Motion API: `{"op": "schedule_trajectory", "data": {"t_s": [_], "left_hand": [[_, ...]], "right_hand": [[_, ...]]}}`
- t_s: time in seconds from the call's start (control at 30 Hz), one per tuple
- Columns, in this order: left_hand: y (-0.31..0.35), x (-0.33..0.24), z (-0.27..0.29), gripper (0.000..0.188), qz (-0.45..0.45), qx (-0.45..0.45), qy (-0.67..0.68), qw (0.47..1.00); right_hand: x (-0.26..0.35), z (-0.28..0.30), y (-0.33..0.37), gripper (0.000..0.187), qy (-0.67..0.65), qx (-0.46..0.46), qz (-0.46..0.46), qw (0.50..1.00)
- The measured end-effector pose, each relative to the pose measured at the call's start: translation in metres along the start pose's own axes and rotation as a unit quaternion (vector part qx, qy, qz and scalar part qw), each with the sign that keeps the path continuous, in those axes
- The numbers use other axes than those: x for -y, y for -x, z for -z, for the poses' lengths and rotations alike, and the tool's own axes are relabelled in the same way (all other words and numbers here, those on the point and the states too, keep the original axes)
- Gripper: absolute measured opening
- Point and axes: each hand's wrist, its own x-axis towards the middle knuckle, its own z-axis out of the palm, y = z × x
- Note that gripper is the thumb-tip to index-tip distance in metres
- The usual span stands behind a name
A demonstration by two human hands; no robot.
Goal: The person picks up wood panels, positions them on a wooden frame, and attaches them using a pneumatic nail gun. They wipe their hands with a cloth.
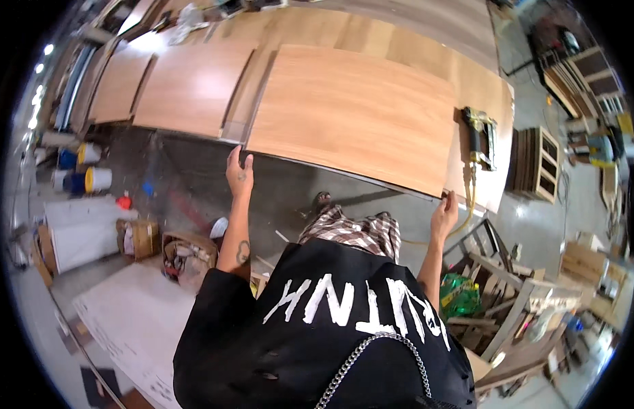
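Observation:
A large light-brown wooden panel (358, 112) lies in front of me on a long wood-topped worktable (490, 184). By its near left corner, my left hand (240, 176) points upward with thumb and fingers apart, holding nothing. At the near right corner, the fingers of my right hand (445, 215) are closed on the panel's edge; part of the grip is hidden. A nail gun (479, 138) with a black handle rests to the right of the panel, and a yellow air hose (472, 198) runs down from it.
More wooden panels (194, 85) lie along the table to the left. Clear plastic wrap (187, 24) sits at the back. A scrap-wood bin (507, 327) stands at lower right, a wooden frame stack (537, 163) beyond the table. Buckets (97, 179), a cardboard box (138, 238) and white sheets (136, 327) are left.

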Motion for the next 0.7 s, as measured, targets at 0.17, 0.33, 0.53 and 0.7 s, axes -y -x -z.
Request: {"op": "schedule_trajectory", "data": {"t_s": [0.17, 0.33, 0.53, 0.7], "left_hand": [[0.005, 0.007, -0.011, 0.044, -0.064, 0.012, -0.005, 0.998], [0.007, 0.017, -0.019, 0.047, 0.03, 0.078, 0.127, 0.988], [0.0, 0.012, -0.002, 0.042, -0.025, 0.066, 0.07, 0.995], [-0.003, 0.026, -0.014, 0.039, -0.03, 0.049, 0.154, 0.986]], "right_hand": [[-0.004, -0.008, 0.008, 0.04, 0.099, -0.023, 0.041, 0.994], [-0.003, -0.01, 0.001, 0.038, 0.133, -0.081, 0.075, 0.985], [0.016, -0.019, 0.018, 0.048, 0.032, -0.025, -0.041, 0.998], [0.0, -0.018, 0.018, 0.033, 0.024, -0.056, -0.043, 0.997]]}}
